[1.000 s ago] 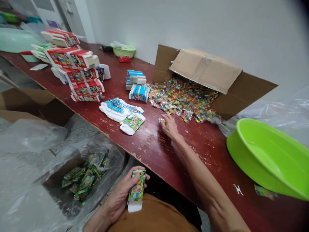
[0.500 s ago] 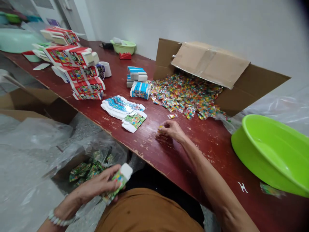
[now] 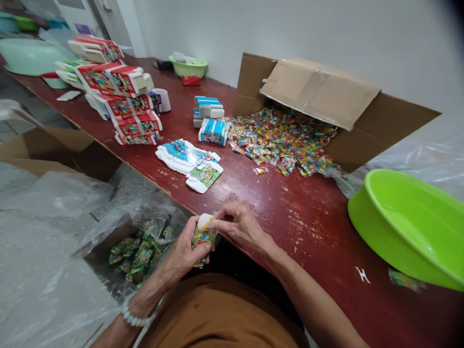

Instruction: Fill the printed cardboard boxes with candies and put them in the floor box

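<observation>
My left hand point(image 3: 188, 246) grips a small green printed carton point(image 3: 203, 238), its white flap up at the top. At the carton's mouth, my right hand point(image 3: 237, 224) pinches a small yellow candy packet point(image 3: 208, 223), mostly covered by the fingers. Beyond them on the table lies a fan of flattened blue and white cartons point(image 3: 181, 157), with a flat green carton point(image 3: 205, 175) at its near end. A heap of candies in clear wrappers point(image 3: 282, 140) spills from a cardboard box point(image 3: 321, 89) lying on its side.
Bundled red cartons point(image 3: 112, 79) are stacked at the left of the red table point(image 3: 275, 212), blue bundles point(image 3: 213, 130) nearer the middle. A bright green basin point(image 3: 406, 227) stands at right. Below the table edge, a plastic-lined box point(image 3: 105, 261) holds green packets point(image 3: 139, 256).
My right hand has come from the tabletop back to the carton with the yellow packet. My left hand has raised the carton up and to the right to meet it.
</observation>
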Motion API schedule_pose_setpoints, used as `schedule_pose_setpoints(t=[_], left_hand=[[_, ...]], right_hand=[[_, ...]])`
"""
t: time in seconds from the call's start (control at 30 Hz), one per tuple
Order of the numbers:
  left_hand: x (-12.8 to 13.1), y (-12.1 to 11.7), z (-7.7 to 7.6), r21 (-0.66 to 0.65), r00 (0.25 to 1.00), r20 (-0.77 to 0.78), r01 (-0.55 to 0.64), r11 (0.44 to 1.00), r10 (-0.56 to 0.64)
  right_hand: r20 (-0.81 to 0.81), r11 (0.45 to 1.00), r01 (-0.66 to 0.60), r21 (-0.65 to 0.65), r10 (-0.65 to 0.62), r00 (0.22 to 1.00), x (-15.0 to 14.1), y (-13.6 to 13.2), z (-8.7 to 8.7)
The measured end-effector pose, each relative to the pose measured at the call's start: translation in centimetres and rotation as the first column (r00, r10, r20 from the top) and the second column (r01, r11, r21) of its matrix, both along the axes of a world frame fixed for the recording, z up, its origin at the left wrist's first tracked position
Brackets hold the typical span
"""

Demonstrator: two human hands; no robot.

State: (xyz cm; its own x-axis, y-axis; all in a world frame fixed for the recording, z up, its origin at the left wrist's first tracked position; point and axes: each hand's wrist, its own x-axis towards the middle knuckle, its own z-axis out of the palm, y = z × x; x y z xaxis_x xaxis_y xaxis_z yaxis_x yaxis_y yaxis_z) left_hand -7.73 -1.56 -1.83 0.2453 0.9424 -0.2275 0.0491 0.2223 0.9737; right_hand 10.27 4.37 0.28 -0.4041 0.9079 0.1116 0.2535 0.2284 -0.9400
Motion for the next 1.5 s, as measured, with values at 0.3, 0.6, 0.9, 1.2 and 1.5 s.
schedule_pose_setpoints(t=[0.3,0.6,0.9,1.2,1.5], left_hand=[[1.0,0.2,1.0,-0.216,0.92,0.326,-0.152,0.964,0.218],[1.1,0.4,0.7,-0.262,0.883,0.4,-0.147,0.954,0.246],[1.2,0.9,1.4,-0.361,0.839,0.476,-0.086,0.928,0.263],[1.0,1.3,0.3,-0.355,0.873,0.429,-0.072,0.932,0.231],[0.1,1.4,-0.1,-0.291,0.904,0.306,-0.211,0.933,0.3]], right_hand=[[-0.284,0.922,-0.011,-0.387,-0.108,0.953,0.2,-0.5,-0.4],[-0.291,0.993,0.052,-0.102,-0.079,0.953,-1.4,-1.8,-2.1],[-0.222,0.965,0.0,-0.262,-0.06,0.973,-1.4,-1.3,-1.4],[-0.24,0.993,-0.076,-0.095,0.052,0.969,-1.2,-1.2,-0.8],[0.066,0.967,-0.185,0.174,0.176,0.982,-1.0,-0.6,-2.0]])
